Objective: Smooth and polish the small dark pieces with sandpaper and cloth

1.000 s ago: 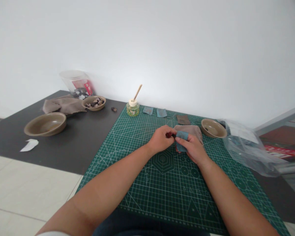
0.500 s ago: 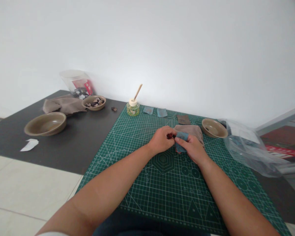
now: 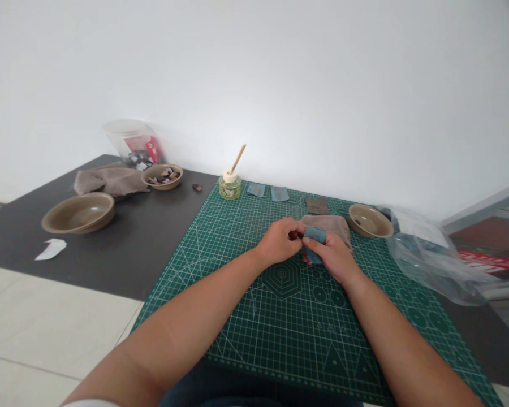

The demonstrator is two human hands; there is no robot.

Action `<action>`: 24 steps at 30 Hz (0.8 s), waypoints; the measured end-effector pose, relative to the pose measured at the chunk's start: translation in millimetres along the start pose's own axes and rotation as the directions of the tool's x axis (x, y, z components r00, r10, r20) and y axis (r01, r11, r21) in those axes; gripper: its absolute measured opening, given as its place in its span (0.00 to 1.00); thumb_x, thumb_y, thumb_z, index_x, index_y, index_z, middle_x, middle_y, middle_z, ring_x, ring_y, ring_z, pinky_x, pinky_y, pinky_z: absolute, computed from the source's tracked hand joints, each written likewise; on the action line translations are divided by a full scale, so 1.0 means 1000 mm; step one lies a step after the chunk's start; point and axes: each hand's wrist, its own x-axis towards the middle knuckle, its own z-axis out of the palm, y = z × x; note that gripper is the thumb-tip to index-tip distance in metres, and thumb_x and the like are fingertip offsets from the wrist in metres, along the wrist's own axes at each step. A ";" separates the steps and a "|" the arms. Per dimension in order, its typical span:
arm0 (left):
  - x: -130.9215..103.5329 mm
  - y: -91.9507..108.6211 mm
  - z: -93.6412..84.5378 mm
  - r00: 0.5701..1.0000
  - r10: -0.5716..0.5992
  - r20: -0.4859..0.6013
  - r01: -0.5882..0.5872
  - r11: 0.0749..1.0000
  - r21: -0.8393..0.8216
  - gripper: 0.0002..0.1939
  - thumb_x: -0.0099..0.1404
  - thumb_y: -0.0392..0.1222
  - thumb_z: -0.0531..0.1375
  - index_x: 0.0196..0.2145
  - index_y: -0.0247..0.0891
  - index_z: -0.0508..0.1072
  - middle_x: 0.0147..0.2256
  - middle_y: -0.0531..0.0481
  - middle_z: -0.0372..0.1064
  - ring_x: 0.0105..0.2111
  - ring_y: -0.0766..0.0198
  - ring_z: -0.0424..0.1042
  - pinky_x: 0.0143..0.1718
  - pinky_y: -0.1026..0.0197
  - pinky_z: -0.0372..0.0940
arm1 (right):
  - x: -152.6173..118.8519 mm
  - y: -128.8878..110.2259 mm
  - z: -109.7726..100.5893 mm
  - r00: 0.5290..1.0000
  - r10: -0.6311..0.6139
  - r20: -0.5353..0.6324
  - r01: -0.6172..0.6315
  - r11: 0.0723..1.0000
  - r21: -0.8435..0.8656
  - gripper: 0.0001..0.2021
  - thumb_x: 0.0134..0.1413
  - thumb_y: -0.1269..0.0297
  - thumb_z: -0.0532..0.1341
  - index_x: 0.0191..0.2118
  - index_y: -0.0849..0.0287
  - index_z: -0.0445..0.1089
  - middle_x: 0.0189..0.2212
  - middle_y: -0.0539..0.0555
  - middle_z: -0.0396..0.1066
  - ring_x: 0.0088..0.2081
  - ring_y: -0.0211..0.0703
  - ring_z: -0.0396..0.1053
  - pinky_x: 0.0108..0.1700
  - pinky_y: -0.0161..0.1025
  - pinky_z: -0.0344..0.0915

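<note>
Over the green cutting mat [image 3: 246,333], both hands meet fingertip to fingertip. My left hand [image 3: 280,242] is closed on a small dark piece [image 3: 296,234], mostly covered by its fingers. A blue-grey square of sandpaper-like material [image 3: 315,234] is pinched in my right hand [image 3: 336,253], its thumb on top, right against the dark piece. Behind the right hand lies a folded brown cloth [image 3: 333,225]. Two blue-grey squares [image 3: 280,194] and a brown square [image 3: 316,206] rest on the mat farther back.
A bowl [image 3: 370,221] and a clear plastic bag [image 3: 432,260] are at right. A glass jar with a stick [image 3: 229,186] stands at the mat's back left. Farther left are a bowl of chips [image 3: 163,177], another bowl [image 3: 78,213], a cloth [image 3: 110,180] and a plastic tub [image 3: 131,141].
The blue-grey square in my right hand has bent slightly and changed its tilt. Both hands stay in nearly the same place.
</note>
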 end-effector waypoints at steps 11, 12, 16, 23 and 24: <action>0.000 0.000 0.000 0.999 -0.030 0.022 0.030 1.000 0.005 0.05 0.50 0.29 0.57 0.25 0.36 0.71 0.24 0.54 0.62 0.26 0.69 0.61 0.29 0.66 0.58 | 0.000 -0.002 0.000 1.000 0.008 0.004 -0.008 1.000 0.025 0.15 0.41 0.52 0.67 0.27 0.59 0.70 0.16 0.48 0.67 0.18 0.37 0.64 0.21 0.35 0.61; 0.000 0.000 0.000 0.999 -0.030 0.022 0.030 1.000 0.004 0.05 0.50 0.29 0.57 0.24 0.36 0.71 0.24 0.54 0.61 0.26 0.69 0.61 0.29 0.66 0.58 | 0.000 -0.002 0.000 1.000 0.009 0.002 -0.009 1.000 0.023 0.15 0.41 0.52 0.67 0.27 0.59 0.70 0.16 0.48 0.67 0.18 0.37 0.64 0.21 0.35 0.61; 0.000 0.000 0.001 1.000 -0.013 0.015 0.013 1.000 -0.002 0.05 0.49 0.29 0.57 0.24 0.35 0.70 0.23 0.54 0.61 0.26 0.69 0.61 0.28 0.66 0.57 | 0.000 -0.001 -0.001 1.000 -0.003 0.010 0.003 1.000 -0.010 0.14 0.43 0.52 0.65 0.27 0.58 0.70 0.16 0.48 0.68 0.18 0.38 0.64 0.21 0.35 0.61; 0.002 0.000 -0.002 0.990 -0.134 -0.049 0.138 0.987 0.079 0.08 0.50 0.32 0.57 0.28 0.36 0.75 0.24 0.52 0.67 0.26 0.67 0.64 0.28 0.64 0.59 | 0.001 0.004 -0.002 0.998 -0.043 -0.040 0.039 0.995 -0.095 0.14 0.47 0.52 0.63 0.32 0.60 0.70 0.18 0.49 0.68 0.19 0.38 0.65 0.21 0.36 0.63; 0.004 -0.001 -0.003 0.978 -0.190 -0.086 0.198 0.977 0.084 0.09 0.50 0.32 0.57 0.29 0.35 0.76 0.25 0.52 0.69 0.26 0.66 0.65 0.29 0.64 0.59 | 0.001 0.004 -0.002 0.997 -0.042 -0.064 0.035 0.993 -0.117 0.14 0.47 0.52 0.63 0.32 0.60 0.70 0.18 0.49 0.68 0.19 0.38 0.65 0.20 0.36 0.63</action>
